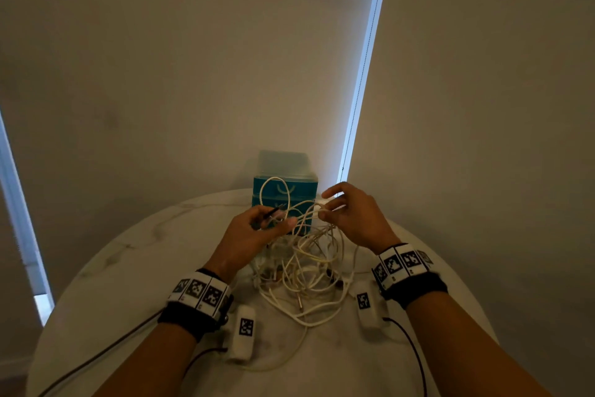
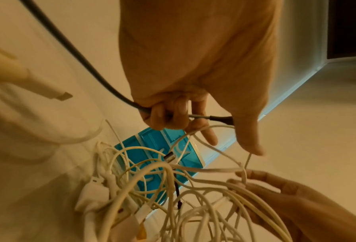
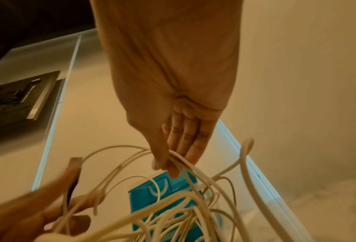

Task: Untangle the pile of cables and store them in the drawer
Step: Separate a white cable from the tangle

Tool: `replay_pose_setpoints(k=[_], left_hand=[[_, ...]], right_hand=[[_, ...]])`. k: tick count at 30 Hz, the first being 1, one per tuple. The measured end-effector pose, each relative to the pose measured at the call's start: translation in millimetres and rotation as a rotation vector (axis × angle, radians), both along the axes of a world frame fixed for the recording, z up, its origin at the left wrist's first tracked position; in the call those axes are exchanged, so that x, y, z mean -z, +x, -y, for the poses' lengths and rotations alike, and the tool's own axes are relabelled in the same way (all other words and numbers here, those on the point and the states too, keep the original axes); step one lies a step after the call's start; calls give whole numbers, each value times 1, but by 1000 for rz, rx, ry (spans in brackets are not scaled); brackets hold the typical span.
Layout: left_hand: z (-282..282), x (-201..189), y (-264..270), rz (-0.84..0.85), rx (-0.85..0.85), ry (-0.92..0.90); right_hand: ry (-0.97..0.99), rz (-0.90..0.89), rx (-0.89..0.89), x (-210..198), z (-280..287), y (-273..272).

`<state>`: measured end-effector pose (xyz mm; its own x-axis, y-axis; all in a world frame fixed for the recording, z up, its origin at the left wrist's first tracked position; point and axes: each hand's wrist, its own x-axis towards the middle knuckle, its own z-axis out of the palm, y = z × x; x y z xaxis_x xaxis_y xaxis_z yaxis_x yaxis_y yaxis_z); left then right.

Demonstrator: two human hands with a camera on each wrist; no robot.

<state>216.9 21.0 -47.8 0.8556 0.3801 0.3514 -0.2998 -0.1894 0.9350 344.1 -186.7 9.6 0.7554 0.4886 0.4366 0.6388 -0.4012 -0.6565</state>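
Head view: two hands [image 1: 257, 229] [image 1: 351, 216], one cable pile [image 1: 306, 271]

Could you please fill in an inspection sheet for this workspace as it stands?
Surface: round marbled table.
Job's things: tangled white cables heaped mid-table; teal drawer unit behind, drawers closed.
Clutter: nothing seen.
Grippers: left hand grips a dark cable; right hand pinches white strands.
Cables: dark leads run from the wrist bands.
Surroundings: plain wall, window blind.
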Motion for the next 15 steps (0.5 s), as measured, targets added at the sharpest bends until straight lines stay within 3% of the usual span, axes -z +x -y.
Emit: replay_pose_setpoints(k=[4,10,15], left_hand=[[2,0,0,-46,-44,215],[-10,-2,-3,17,-110,53],[-14,-3,-5,16,-123,-108]], right_hand=[[49,118,-19,-10,-9,-7],[23,116,-52,-15,-9,-12],[97,148,33,-22,-7,-7]])
